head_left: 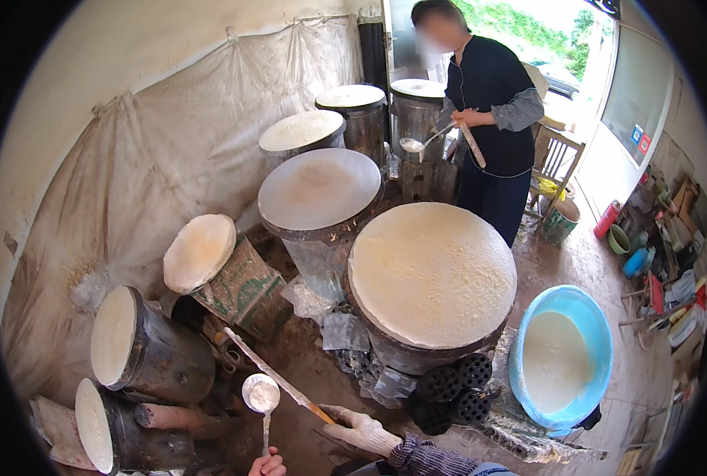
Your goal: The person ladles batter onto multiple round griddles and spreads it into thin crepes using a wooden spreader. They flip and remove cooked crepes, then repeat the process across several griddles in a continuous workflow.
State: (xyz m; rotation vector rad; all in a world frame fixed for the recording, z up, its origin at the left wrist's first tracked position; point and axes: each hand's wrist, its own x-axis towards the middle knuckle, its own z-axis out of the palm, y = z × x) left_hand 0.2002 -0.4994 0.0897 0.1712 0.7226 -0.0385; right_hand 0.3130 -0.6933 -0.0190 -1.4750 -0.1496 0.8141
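Observation:
My left hand, at the bottom edge, grips the handle of a metal ladle whose bowl holds pale batter. In my right hand, which wears a whitish glove, is a long wooden stick caked with batter, pointing up and to the left. Beyond the hands stands a drum stove whose round griddle bears a broad layer of pale batter. Behind it lies a greyish griddle with only a thin brownish film. A pile of thin round sheets rests on a box at the left.
A blue tub of batter stands at the right, beside perforated coal briquettes. More batter-covered griddles line the left and back. A co-worker at the back holds a ladle and a stick. A chair stands by the doorway.

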